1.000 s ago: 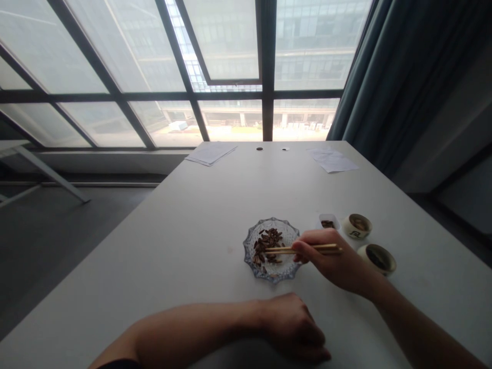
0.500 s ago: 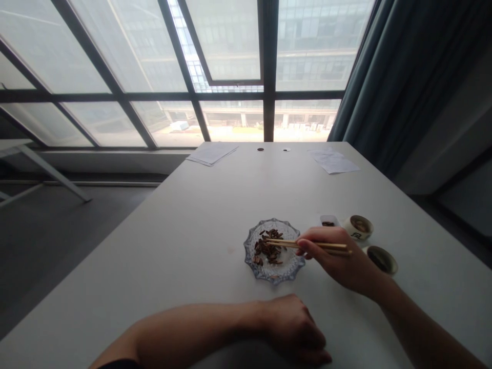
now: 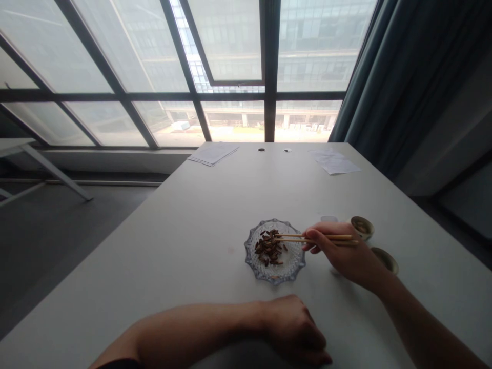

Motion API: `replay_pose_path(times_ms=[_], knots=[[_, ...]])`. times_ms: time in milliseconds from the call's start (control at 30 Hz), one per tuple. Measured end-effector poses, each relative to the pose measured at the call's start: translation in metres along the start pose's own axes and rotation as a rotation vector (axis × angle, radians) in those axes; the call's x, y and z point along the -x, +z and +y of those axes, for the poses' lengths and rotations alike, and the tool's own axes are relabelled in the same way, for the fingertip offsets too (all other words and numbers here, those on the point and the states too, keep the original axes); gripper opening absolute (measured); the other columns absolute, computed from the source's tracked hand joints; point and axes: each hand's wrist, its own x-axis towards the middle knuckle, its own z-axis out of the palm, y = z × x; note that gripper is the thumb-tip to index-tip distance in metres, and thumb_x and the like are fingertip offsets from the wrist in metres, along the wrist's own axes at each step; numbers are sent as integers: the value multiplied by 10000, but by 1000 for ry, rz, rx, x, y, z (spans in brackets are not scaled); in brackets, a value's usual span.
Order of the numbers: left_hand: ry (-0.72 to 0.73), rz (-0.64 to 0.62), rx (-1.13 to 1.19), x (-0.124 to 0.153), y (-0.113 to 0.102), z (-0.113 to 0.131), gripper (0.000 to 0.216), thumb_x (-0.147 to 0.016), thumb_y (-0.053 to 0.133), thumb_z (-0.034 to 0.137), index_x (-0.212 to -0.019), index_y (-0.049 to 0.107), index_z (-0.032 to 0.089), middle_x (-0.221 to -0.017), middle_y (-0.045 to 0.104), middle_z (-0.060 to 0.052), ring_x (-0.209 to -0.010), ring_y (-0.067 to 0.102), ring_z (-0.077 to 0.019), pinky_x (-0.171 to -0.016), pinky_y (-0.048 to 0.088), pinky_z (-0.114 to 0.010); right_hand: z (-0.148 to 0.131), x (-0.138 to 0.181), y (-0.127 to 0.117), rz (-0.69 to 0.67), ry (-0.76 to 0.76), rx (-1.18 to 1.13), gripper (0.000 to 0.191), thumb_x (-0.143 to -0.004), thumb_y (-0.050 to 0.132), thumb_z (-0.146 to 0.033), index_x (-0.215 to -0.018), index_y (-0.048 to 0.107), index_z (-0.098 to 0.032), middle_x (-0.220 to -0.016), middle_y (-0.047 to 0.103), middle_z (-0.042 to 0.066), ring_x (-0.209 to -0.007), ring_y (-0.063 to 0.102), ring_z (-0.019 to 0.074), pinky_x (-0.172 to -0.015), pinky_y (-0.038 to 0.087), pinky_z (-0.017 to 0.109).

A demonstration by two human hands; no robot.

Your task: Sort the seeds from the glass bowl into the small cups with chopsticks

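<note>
A scalloped clear glass dish (image 3: 294, 267) holds a loose pile of dark brown, slender, seed-like pieces (image 3: 269, 249). From the dish's right side, my right hand (image 3: 338, 248) grips a pair of light wooden chopsticks (image 3: 294, 240). Their tips are slightly apart at the pile's upper right edge; whether a piece lies between them I cannot tell. Nearer to me, my left hand (image 3: 294, 328) rests on the table in front of the dish, its fingers curled into a loose fist with nothing showing in it.
Just beyond my right hand stand a small white container (image 3: 329, 219), partly covered, and two round pale cups (image 3: 362, 228) with dark insides. Papers (image 3: 213, 153) lie at the far left of the white table (image 3: 192, 220), and more sheets (image 3: 336, 161) at the far right.
My right hand has moved a little right, drawing the chopsticks back to the pile's edge, and their tips have spread. The pieces have shifted slightly. My left hand has stayed put.
</note>
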Motion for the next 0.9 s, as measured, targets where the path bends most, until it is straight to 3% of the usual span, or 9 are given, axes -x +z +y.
replay_pose_path(times_ms=[67, 300, 433, 567, 733, 900], knots=[[0, -5, -1, 0, 0, 0, 478, -962, 602, 428, -580, 397, 227, -525, 514, 34, -530, 443, -122, -476, 304, -275, 0, 0, 0, 20, 22, 5, 447, -1020, 612, -544, -880, 805, -167, -788, 795, 79, -709, 744, 205, -643, 551, 296], [-13, -15, 4, 1, 1, -1, 481, -960, 604, 429, -578, 394, 227, -520, 497, 37, -527, 438, -121, -474, 303, -280, 1, -2, 18, -91, -11, 42, 431, -1009, 630, -513, -810, 788, -164, -746, 780, 68, -673, 711, 193, -623, 512, 289], [1, -2, 11, 1, 1, 0, 486, -963, 597, 430, -576, 384, 228, -519, 497, 35, -530, 438, -122, -476, 306, -282, 6, -4, 25, -64, -29, 57, 484, -1025, 597, -517, -763, 786, -157, -719, 776, 75, -647, 701, 193, -612, 508, 292], [3, 1, 13, 1, 1, 0, 487, -963, 595, 434, -578, 379, 229, -523, 506, 33, -537, 443, -122, -482, 310, -280, 3, -2, 20, 33, 3, 36, 505, -1027, 594, -536, -762, 801, -160, -721, 789, 84, -661, 734, 211, -619, 545, 298], [5, -2, 32, 1, 1, -1, 476, -958, 594, 417, -584, 367, 231, -517, 491, 35, -527, 433, -122, -481, 311, -270, -6, 5, -4, 132, 3, -21, 452, -1005, 646, -540, -839, 834, -164, -773, 814, 86, -686, 781, 218, -649, 620, 299], [2, -11, 50, 1, -3, 1, 463, -949, 597, 394, -592, 351, 234, -511, 458, 36, -513, 410, -126, -473, 296, -273, -20, 18, -46, 452, 61, -28, 390, -912, 761, -566, -910, 845, -185, -833, 834, 99, -730, 819, 261, -655, 686, 327]])
